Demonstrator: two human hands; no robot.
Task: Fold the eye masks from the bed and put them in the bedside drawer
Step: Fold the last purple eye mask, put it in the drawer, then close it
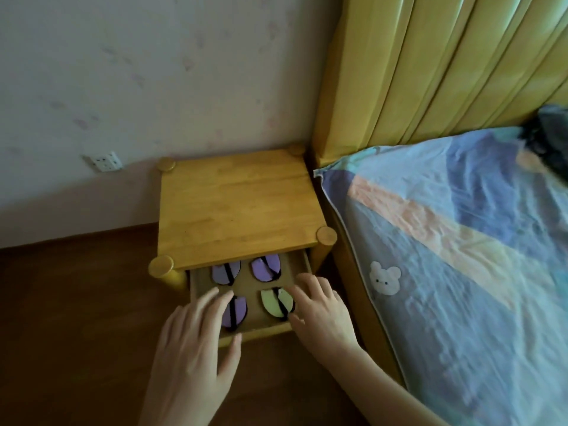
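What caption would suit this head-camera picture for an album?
Both hands, left and right, arrange four folded eye masks in the open bedside drawer.

Pale wall (pixel 138 72) w/ faint pinkish marks is filling the upper left; a white socket (pixel 102 162) is sitting low on it, near the dark wood floor (pixel 61 318). Yellow wooden nightstand (pixel 236 204) is standing in the corner btwn wall & bed — round post caps at its corners. Yellow padded headboard (pixel 445 66) is rising at right, ribbed vertically. Light is looking dim & soft — no source showing.
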